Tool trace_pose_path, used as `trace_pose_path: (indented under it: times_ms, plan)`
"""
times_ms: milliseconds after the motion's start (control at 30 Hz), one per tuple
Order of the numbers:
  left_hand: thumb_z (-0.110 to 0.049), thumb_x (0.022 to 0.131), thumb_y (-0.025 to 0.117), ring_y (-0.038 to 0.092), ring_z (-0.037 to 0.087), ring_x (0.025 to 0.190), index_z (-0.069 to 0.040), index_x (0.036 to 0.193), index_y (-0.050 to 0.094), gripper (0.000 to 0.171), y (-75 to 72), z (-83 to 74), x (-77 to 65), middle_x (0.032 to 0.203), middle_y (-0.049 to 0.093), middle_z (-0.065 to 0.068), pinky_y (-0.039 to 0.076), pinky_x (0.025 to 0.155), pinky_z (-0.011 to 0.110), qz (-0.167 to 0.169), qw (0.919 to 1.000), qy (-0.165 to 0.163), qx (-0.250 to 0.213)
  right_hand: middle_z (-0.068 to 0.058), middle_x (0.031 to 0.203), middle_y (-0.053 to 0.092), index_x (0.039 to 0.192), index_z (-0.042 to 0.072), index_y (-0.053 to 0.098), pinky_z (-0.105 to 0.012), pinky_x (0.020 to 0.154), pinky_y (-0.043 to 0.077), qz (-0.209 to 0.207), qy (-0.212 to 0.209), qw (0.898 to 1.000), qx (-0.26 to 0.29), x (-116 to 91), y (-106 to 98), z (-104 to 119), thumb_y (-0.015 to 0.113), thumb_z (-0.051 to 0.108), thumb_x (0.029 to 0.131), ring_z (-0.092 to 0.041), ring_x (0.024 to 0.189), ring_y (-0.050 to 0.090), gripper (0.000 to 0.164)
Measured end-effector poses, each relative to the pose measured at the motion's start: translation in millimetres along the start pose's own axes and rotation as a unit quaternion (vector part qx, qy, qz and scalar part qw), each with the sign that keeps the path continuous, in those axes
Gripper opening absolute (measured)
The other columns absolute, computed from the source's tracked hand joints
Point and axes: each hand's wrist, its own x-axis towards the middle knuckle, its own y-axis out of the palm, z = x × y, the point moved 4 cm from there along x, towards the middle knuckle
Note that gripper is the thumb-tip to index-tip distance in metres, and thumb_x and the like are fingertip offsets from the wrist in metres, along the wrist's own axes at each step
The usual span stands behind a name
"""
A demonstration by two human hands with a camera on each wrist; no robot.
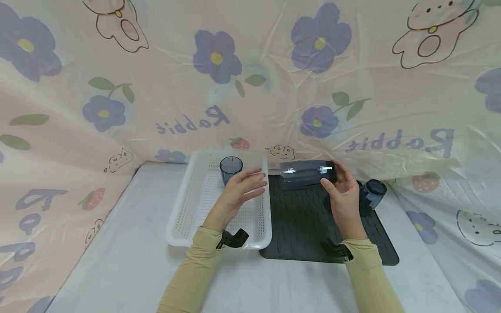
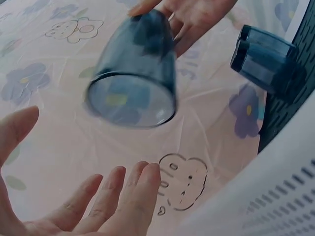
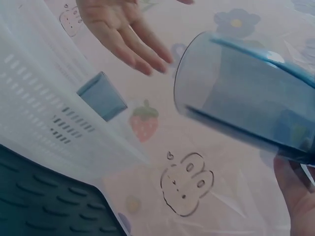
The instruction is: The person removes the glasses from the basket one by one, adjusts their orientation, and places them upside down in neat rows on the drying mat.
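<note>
My right hand [image 1: 344,195] grips a tall blue see-through carafe [image 1: 305,174] near its right end. The carafe lies sideways in the air over the back of the black ribbed mat [image 1: 297,226], its wide open mouth turned left toward my other hand. My left hand [image 1: 238,191] is held over the white basket [image 1: 179,208] with its fingers spread and holds nothing. Inside the basket, toward the back, stands a small blue cup [image 1: 231,165], partly hidden by the left hand in the head view.
At the right of the mat, partly behind my right hand, are blue cups [image 1: 375,193]; two show close together in the left wrist view. The basket stands left of the mat on a white table [image 1: 117,256]. A printed curtain [image 1: 258,104] hangs behind and at both sides.
</note>
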Motion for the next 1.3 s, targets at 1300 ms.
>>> trace_pose_path:
  times_ms: [1300]
  plan:
    - [-0.018, 0.097, 0.059, 0.038, 0.045, 0.129, 0.002, 0.144, 0.036, 0.056, -94.3, -43.0, -19.2, 0.142, 0.038, 0.028, 0.041, 0.104, 0.043, -0.078, 0.9943, 0.021, 0.07, -0.017, 0.132, 0.051, 0.135, 0.001, 0.051, -0.021, 0.092, 0.048, -0.087, 0.031, 0.993, -0.067, 0, -46, -3, 0.065, -0.019, 0.08, -0.024, 0.12, 0.051, 0.06]
